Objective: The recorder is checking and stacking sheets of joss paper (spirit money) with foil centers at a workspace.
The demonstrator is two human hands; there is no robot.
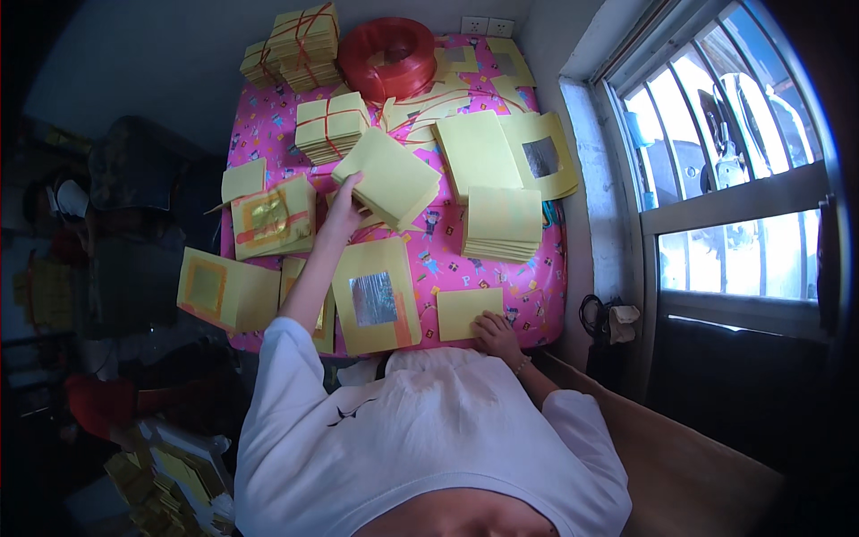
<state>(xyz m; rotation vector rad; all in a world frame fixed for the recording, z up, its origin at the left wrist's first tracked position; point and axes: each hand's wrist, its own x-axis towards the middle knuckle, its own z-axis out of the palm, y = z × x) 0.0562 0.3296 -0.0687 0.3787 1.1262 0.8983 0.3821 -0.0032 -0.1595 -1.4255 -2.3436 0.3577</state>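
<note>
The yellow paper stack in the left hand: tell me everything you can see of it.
The yellow paper stack is a thick wad of plain pale-yellow square sheets, unbound as far as shows. It is lifted and tilted, one corner pointing toward the person, above the pink patterned tablecloth. The left hand grips it at its lower-left edge, fingers underneath. A tied bundle with red string lies just behind it.

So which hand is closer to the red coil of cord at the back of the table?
Left. The left hand holds a yellow paper stack just below the red coil; the right hand rests at the near edge.
</note>
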